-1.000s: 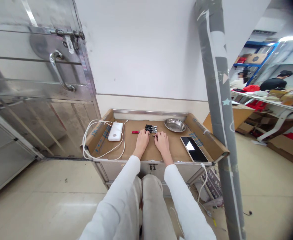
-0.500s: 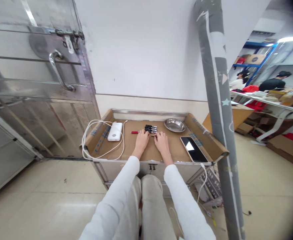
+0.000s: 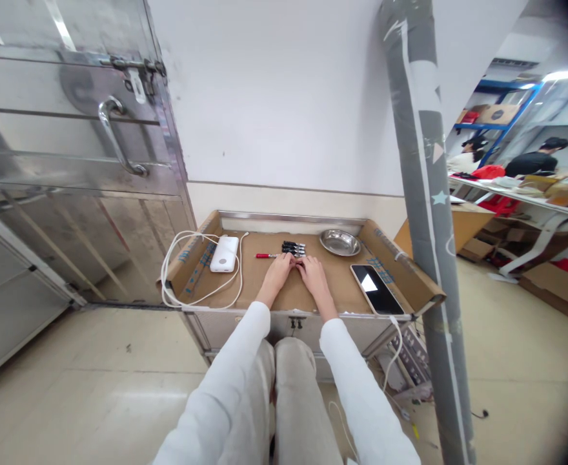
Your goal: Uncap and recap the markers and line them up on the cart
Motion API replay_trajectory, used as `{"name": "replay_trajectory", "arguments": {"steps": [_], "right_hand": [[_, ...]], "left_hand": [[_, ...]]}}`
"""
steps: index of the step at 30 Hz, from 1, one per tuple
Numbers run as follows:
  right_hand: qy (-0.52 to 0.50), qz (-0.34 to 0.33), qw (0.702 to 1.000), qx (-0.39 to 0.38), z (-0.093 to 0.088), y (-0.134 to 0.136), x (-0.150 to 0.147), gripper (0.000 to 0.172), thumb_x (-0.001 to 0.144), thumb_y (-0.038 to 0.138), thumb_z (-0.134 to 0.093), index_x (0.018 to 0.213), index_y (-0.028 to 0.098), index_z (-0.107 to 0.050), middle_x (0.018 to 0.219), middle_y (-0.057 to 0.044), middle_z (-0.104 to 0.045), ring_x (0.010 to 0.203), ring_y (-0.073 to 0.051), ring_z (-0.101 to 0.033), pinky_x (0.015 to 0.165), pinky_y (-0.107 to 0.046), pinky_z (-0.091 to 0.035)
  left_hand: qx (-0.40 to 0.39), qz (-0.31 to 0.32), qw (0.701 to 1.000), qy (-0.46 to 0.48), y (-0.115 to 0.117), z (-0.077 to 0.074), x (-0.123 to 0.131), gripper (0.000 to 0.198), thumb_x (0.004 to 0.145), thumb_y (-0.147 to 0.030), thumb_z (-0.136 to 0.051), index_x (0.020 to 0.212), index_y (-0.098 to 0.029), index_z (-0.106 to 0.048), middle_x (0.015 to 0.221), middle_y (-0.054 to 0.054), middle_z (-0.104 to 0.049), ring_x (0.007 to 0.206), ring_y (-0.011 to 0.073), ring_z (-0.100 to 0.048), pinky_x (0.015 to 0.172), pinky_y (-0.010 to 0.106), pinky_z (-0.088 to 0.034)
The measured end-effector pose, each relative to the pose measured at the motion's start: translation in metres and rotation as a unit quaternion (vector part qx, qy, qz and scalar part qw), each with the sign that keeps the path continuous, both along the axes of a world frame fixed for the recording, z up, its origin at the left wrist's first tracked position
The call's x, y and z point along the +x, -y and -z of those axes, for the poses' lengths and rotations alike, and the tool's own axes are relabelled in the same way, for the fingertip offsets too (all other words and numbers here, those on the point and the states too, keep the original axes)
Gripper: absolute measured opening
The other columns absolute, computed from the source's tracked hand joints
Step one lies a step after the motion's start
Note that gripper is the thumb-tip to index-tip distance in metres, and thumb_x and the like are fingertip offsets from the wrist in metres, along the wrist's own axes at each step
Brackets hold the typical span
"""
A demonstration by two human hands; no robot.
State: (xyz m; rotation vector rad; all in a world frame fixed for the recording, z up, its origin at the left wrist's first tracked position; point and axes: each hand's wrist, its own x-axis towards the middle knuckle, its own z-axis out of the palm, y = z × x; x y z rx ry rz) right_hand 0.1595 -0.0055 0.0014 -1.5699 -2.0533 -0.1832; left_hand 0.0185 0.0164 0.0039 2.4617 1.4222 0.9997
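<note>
My left hand point(image 3: 277, 272) and my right hand point(image 3: 314, 274) meet fingertip to fingertip, low over the cardboard surface point(image 3: 250, 284). Both sets of fingers are curled in a pinch; whatever lies between them is hidden or too small to make out. Just beyond the fingertips, several black pen-like pieces with silvery ends point(image 3: 291, 247) lie side by side. A slim red pen-like piece point(image 3: 263, 256) points leftward beside my left hand, its right end close to the fingers. To the right, behind my right hand, sits a shallow round metal bowl point(image 3: 340, 243).
A white power bank point(image 3: 224, 254) with a looped white cable point(image 3: 166, 274) lies at left. At right are a phone point(image 3: 377, 289) and the raised cardboard side point(image 3: 405, 274). A tall grey wrapped roll point(image 3: 426, 161) leans beside the table. Two people sit in the background.
My hands have come together from slightly apart, and their fingertips now meet. A small dark piece seen near my right fingertips is now hidden. The view has shifted slightly.
</note>
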Motion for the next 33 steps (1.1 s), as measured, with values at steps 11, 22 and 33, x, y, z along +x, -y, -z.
{"name": "replay_trajectory", "arguments": {"steps": [11, 22, 33], "right_hand": [[-0.005, 0.087, 0.996, 0.036, -0.005, 0.005, 0.0, 0.024, 0.094, 0.023, -0.039, 0.102, 0.018, -0.06, 0.095, -0.008, -0.064, 0.09, -0.02, -0.053, 0.08, -0.03, -0.032], [-0.019, 0.165, 0.986, 0.011, -0.006, 0.007, 0.001, 0.021, 0.093, 0.022, -0.041, 0.1, 0.019, -0.06, 0.093, -0.009, -0.066, 0.088, -0.02, -0.056, 0.077, -0.031, -0.031], [-0.012, 0.134, 0.991, 0.025, -0.008, 0.008, 0.0, 0.025, 0.095, 0.023, -0.037, 0.104, 0.019, -0.06, 0.092, -0.009, -0.067, 0.085, -0.019, -0.056, 0.078, -0.03, -0.031]], "left_hand": [[0.024, -0.025, 0.997, -0.063, 0.0, 0.004, 0.0, 0.038, 0.09, -0.018, -0.04, 0.128, -0.019, -0.045, 0.13, 0.009, -0.053, 0.122, 0.0225, -0.045, 0.103, 0.04, -0.033], [0.028, -0.066, 0.992, -0.107, 0.005, -0.002, 0.001, 0.015, 0.09, -0.026, -0.046, 0.098, -0.018, -0.056, 0.104, 0.008, -0.059, 0.101, 0.0231, -0.051, 0.093, 0.039, -0.036], [0.039, -0.055, 0.996, -0.066, 0.009, -0.006, -0.001, 0.018, 0.095, -0.024, -0.037, 0.106, -0.022, -0.05, 0.107, 0.005, -0.063, 0.098, 0.02, -0.055, 0.089, 0.035, -0.033]]}}
